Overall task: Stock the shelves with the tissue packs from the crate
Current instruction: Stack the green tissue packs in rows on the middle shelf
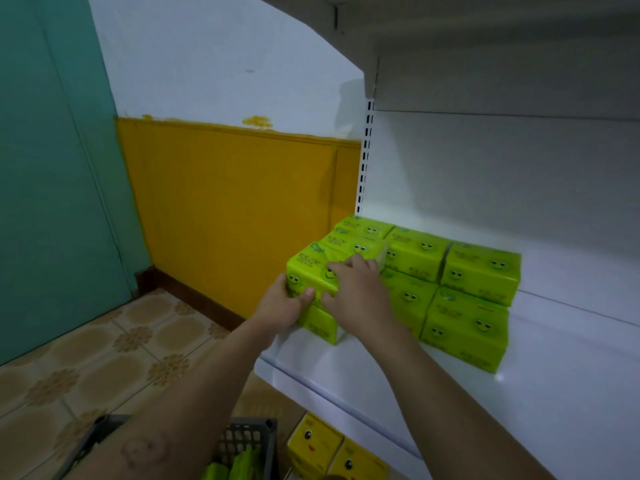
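Head view, green packs beside held pack, yellow packs below

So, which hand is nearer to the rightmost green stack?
Right. The right hand grasps the held pack from above, closer to the rightmost stack; the left hand grips its left corner, farther away.

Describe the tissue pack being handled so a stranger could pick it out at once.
Look at the white shelf beside the yellow wall panel, where green tissue packs are stacked two high. Go to the stack at the shelf's front left corner. The top green pack there is the only one with the left hand and right hand holding it.
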`<state>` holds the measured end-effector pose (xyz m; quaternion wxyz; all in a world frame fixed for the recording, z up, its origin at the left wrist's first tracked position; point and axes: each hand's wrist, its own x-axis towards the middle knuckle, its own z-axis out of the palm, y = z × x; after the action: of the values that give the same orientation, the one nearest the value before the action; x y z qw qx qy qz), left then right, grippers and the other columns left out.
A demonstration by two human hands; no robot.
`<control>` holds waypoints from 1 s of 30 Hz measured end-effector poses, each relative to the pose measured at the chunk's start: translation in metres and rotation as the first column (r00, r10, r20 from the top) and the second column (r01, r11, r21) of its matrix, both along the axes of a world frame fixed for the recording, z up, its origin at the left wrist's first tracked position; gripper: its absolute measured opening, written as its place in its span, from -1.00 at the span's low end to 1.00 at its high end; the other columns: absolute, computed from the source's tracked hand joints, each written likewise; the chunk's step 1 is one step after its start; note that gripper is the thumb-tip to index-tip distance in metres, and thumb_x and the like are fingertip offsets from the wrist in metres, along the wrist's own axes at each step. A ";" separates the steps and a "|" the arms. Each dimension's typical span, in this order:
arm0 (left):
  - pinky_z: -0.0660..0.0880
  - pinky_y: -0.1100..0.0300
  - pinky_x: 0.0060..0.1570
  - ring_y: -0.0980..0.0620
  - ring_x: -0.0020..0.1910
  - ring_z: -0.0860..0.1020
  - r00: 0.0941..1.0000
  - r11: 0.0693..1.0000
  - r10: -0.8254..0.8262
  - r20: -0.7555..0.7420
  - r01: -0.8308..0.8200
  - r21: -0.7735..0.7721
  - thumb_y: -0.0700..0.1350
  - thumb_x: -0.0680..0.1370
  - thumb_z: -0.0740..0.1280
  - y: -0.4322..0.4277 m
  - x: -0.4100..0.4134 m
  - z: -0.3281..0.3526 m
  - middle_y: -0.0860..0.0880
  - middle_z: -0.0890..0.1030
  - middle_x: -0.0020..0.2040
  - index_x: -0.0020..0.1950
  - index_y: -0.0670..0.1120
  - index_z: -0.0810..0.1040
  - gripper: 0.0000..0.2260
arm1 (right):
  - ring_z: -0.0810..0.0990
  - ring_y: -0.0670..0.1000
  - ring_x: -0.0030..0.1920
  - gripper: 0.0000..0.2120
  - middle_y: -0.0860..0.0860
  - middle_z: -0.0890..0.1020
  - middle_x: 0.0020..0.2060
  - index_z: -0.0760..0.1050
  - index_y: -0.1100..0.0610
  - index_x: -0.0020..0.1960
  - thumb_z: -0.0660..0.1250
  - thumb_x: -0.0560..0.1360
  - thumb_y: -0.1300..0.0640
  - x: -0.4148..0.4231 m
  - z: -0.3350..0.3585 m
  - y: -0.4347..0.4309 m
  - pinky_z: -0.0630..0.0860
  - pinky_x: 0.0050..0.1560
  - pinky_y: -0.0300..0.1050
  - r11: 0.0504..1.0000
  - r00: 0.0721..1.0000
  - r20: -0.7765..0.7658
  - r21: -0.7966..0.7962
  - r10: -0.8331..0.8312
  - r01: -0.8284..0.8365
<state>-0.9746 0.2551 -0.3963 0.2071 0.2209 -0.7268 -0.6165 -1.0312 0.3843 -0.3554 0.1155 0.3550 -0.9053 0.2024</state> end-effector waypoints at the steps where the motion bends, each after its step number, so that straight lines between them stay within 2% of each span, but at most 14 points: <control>1: 0.54 -0.07 0.11 -0.11 0.12 0.57 1.000 1.000 0.000 0.009 0.000 -0.011 -0.15 0.57 0.37 -0.001 0.000 0.001 -0.13 0.58 0.20 0.32 -0.10 0.42 -0.66 | 0.24 0.09 0.34 -0.45 0.04 0.36 0.30 0.32 -0.01 0.45 0.32 0.49 -0.04 0.000 -0.002 0.000 0.36 0.22 -0.08 1.000 1.000 -0.001 -0.002 0.009 -0.009; 3: 0.53 0.03 0.03 -0.07 0.07 0.55 1.000 1.000 0.004 0.018 -0.004 -0.020 -0.15 0.57 0.37 -0.003 0.001 0.002 -0.12 0.57 0.21 0.32 -0.09 0.42 -0.67 | 0.22 0.10 0.37 -0.38 0.05 0.33 0.37 0.27 0.01 0.48 0.36 0.47 -0.02 0.002 -0.004 0.001 0.30 0.31 -0.07 0.998 1.000 0.012 -0.058 0.023 -0.023; 5: 0.52 0.06 -0.01 -0.06 0.09 0.54 1.000 0.999 -0.001 -0.015 0.002 0.053 -0.17 0.56 0.38 -0.003 0.005 0.004 -0.12 0.53 0.30 0.36 -0.09 0.38 -0.61 | 0.19 0.11 0.42 -0.34 0.08 0.27 0.43 0.25 0.04 0.48 0.39 0.44 0.00 0.008 -0.008 0.004 0.23 0.38 -0.05 0.983 0.999 0.039 -0.181 -0.011 0.018; 7: 0.52 0.01 0.01 -0.10 0.24 0.50 0.999 0.991 0.014 -0.033 -0.009 0.134 -0.16 0.53 0.41 -0.006 0.011 0.004 -0.08 0.39 0.44 0.51 -0.10 0.23 -0.40 | 0.24 0.13 0.40 -0.35 0.11 0.30 0.41 0.31 0.09 0.45 0.42 0.41 0.06 0.015 -0.014 0.012 0.23 0.39 -0.02 0.936 0.994 0.078 -0.337 -0.081 0.103; 9: 0.50 -0.09 0.10 -0.13 0.36 0.42 1.000 0.991 0.022 -0.020 -0.020 0.129 -0.11 0.52 0.43 -0.011 0.020 0.003 -0.02 0.27 0.52 0.57 -0.04 0.11 -0.28 | 0.31 0.14 0.35 -0.40 0.13 0.38 0.35 0.38 0.15 0.39 0.44 0.38 0.13 0.022 -0.018 0.020 0.28 0.36 -0.01 0.867 0.988 0.098 -0.475 -0.120 0.152; 12: 0.48 -0.14 0.15 -0.11 0.42 0.34 0.999 0.997 0.021 -0.047 -0.017 0.082 -0.08 0.53 0.42 -0.016 0.038 0.004 0.00 0.27 0.52 0.55 0.02 0.16 -0.33 | 0.42 0.09 0.27 -0.55 0.07 0.47 0.22 0.47 0.15 0.27 0.43 0.40 0.22 0.040 -0.017 0.025 0.37 0.24 -0.07 0.796 0.998 0.013 -0.601 -0.069 0.063; 14: 0.48 -0.12 0.16 -0.09 0.43 0.34 0.996 0.999 0.028 -0.085 -0.024 0.045 -0.09 0.54 0.41 -0.019 0.052 0.000 0.02 0.31 0.50 0.53 0.02 0.22 -0.39 | 0.53 -0.04 0.11 -0.66 -0.02 0.54 0.08 0.51 0.10 0.20 0.40 0.44 0.23 0.061 -0.016 0.019 0.49 0.09 -0.08 0.772 0.994 0.010 -0.630 0.110 -0.079; 17: 0.47 -0.13 0.24 -0.02 0.39 0.40 0.988 0.996 0.073 -0.136 -0.078 -0.031 -0.08 0.55 0.39 -0.029 0.081 -0.013 0.05 0.40 0.43 0.47 0.00 0.35 -0.50 | 0.57 -0.14 -0.12 -0.80 -0.13 0.59 -0.11 0.54 0.01 0.10 0.32 0.48 0.12 0.097 -0.023 -0.005 0.56 -0.13 -0.12 0.761 0.926 0.058 -0.589 0.374 -0.271; 21: 0.51 -0.07 0.21 0.04 0.27 0.51 0.977 0.979 0.193 -0.088 -0.197 -0.043 -0.07 0.53 0.42 -0.058 0.138 -0.051 0.07 0.54 0.28 0.32 0.03 0.50 -0.64 | 0.56 -0.12 -0.26 -0.87 -0.14 0.59 -0.24 0.56 0.00 0.03 0.31 0.49 0.10 0.135 -0.061 -0.051 0.55 -0.29 -0.14 0.771 0.842 0.167 -0.521 0.514 -0.367; 23: 0.54 -0.01 0.16 0.05 0.21 0.55 0.960 0.960 0.279 -0.028 -0.280 -0.015 -0.06 0.52 0.43 -0.075 0.166 -0.077 0.09 0.60 0.18 0.19 0.08 0.56 -0.75 | 0.54 -0.18 -0.29 -0.91 -0.19 0.56 -0.30 0.55 -0.03 0.00 0.32 0.53 0.12 0.149 -0.086 -0.070 0.48 -0.32 -0.23 0.777 0.769 0.283 -0.484 0.574 -0.402; 25: 0.53 0.08 0.09 0.04 0.18 0.56 0.935 0.935 0.352 0.043 -0.353 0.029 -0.11 0.54 0.41 -0.089 0.188 -0.105 0.07 0.62 0.13 0.15 0.04 0.57 -0.80 | 0.53 -0.20 -0.31 -0.88 -0.20 0.55 -0.32 0.54 -0.07 -0.03 0.30 0.55 0.15 0.158 -0.115 -0.088 0.47 -0.32 -0.24 0.798 0.702 0.404 -0.436 0.586 -0.415; 26: 0.51 0.14 0.03 0.04 0.16 0.57 0.921 0.922 0.379 0.088 -0.384 0.047 -0.13 0.55 0.40 -0.095 0.196 -0.120 0.05 0.61 0.12 0.17 0.00 0.57 -0.80 | 0.55 -0.18 -0.31 -0.86 -0.17 0.57 -0.31 0.55 -0.08 -0.04 0.29 0.55 0.15 0.159 -0.132 -0.097 0.52 -0.29 -0.15 0.816 0.681 0.457 -0.403 0.572 -0.415; 28: 0.49 0.20 -0.09 0.05 0.08 0.57 0.894 0.906 0.396 0.209 -0.417 0.071 -0.15 0.55 0.39 -0.104 0.209 -0.152 0.02 0.60 0.09 0.21 -0.08 0.55 -0.77 | 0.61 -0.02 -0.26 -0.81 -0.09 0.62 -0.27 0.51 -0.14 -0.07 0.28 0.56 0.15 0.159 -0.165 -0.115 0.59 -0.23 0.03 0.849 0.642 0.555 -0.324 0.528 -0.418; 30: 0.47 0.19 -0.13 0.05 0.00 0.57 0.861 0.892 0.395 0.321 -0.443 0.090 -0.15 0.54 0.40 -0.112 0.218 -0.186 -0.04 0.60 0.09 0.22 -0.14 0.55 -0.74 | 0.63 0.04 -0.18 -0.80 -0.09 0.62 -0.18 0.48 -0.15 -0.05 0.26 0.58 0.16 0.153 -0.196 -0.131 0.60 -0.16 0.03 0.864 0.595 0.648 -0.220 0.476 -0.453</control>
<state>-0.7567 0.1432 -0.5826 0.2076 0.4789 -0.6316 -0.5733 -0.8781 0.2534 -0.5516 -0.2765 0.4764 -0.7551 0.3556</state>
